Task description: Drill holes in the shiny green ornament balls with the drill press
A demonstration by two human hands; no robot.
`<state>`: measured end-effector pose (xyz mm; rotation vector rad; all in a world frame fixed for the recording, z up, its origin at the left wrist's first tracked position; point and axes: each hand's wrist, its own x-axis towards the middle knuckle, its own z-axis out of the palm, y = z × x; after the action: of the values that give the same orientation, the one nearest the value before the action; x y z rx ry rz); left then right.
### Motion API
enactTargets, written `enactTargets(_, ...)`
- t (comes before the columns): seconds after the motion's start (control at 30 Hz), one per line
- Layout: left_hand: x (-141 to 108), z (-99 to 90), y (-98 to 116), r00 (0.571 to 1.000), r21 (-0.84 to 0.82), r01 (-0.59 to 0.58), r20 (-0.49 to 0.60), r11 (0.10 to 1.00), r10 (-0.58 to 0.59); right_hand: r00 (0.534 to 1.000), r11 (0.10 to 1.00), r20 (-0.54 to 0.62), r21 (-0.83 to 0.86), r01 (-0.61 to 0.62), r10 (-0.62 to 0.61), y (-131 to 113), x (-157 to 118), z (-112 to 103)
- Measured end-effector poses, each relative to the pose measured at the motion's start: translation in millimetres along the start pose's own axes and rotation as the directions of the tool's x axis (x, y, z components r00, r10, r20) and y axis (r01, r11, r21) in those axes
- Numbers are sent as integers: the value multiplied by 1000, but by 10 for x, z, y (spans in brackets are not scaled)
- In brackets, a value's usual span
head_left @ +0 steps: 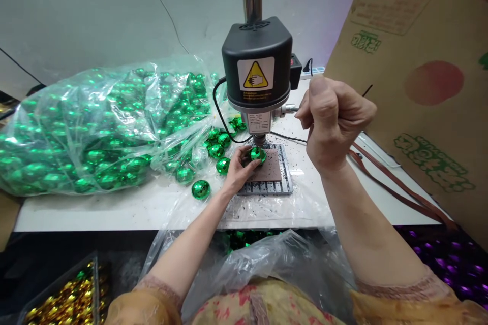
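Observation:
A shiny green faceted ball (257, 155) is pinched in my left hand (242, 166), directly beneath the chuck of a bench drill press (256, 68). Under it lies a brown board (271, 167) on the slotted metal base (286, 183). My right hand (335, 122) is closed in a fist around the drill press's feed lever (292, 108), most of which the fingers hide. Several loose green balls (201, 189) lie to the left of my left hand.
A large clear bag (87, 127) full of green balls covers the table's left side. A cardboard box (427, 91) stands at the right, with brown straps (396, 177) near it. Below the table are gold balls (63, 299), purple balls (453, 264) and plastic sheeting (274, 259).

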<state>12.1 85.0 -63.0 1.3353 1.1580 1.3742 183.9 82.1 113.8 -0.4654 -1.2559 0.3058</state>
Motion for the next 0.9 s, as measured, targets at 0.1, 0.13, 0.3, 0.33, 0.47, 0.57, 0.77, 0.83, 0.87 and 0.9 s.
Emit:
enactTargets(0.1,-33,10,38,999,72,-34,6,997,34,1000,1000,-3,-24,-10,10,1,-7,-6)
enactTargets(0.13,-44,16,45,999,92,-43,11,995,42,1000,999,0,-36,-15,15,2,-7,-7)
enactTargets(0.3,-87,66,42,993,122,-90,89,988,79,999,997,19,-62,-46,47,-8,26,0)
enactTargets(0.33,-93,74,42,992,129,-90,101,988,77,998,997,24,-55,-53,54,-16,41,6)
enactTargets(0.47,-107,68,53,992,155,-75,116,985,58,998,998,9,6,-58,58,-47,94,31)
enactTargets(0.57,-104,45,55,989,164,-76,136,984,53,999,999,1,23,-43,43,-45,95,37)
enactTargets(0.77,-101,43,26,987,157,-95,141,983,73,999,1000,-50,24,-4,5,0,-32,45)
enactTargets(0.83,-105,49,26,989,141,-84,136,986,65,998,998,-64,66,19,-15,16,-79,54)
enactTargets(0.87,-108,50,29,989,135,-79,135,988,61,997,996,-77,80,27,-21,24,-98,57)
enactTargets(0.9,-110,51,34,989,129,-75,134,989,58,996,996,-91,86,32,-24,32,-114,59)
